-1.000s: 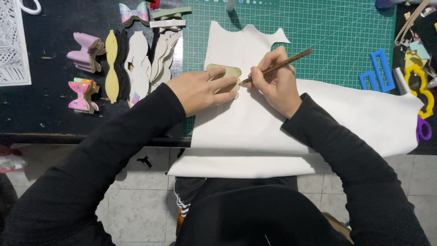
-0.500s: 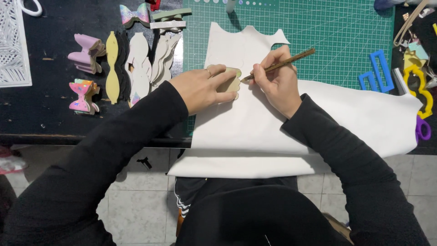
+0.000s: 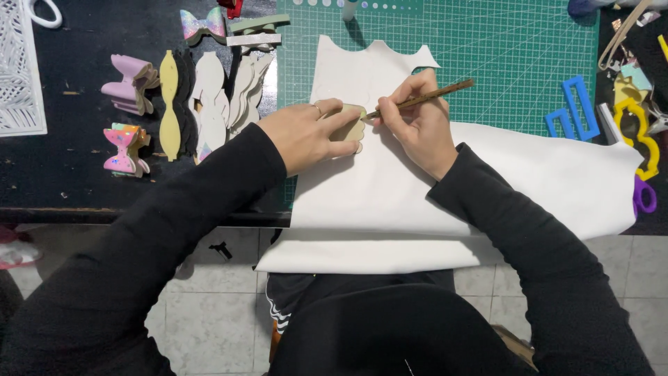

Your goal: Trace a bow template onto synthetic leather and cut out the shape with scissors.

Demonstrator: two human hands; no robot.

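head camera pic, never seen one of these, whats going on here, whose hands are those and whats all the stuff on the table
The camera sits on a person's head and looks down, so both arms in black sleeves are that person's own. The left hand presses a small tan template flat onto a white sheet. The right hand holds a brown pencil with its tip at the template's edge. The sheet lies partly on a green cutting mat and hangs over the table's front edge. On the left lie pastel bows and a row of bow-shaped cutouts. On the right are blue frames and a yellow frame.
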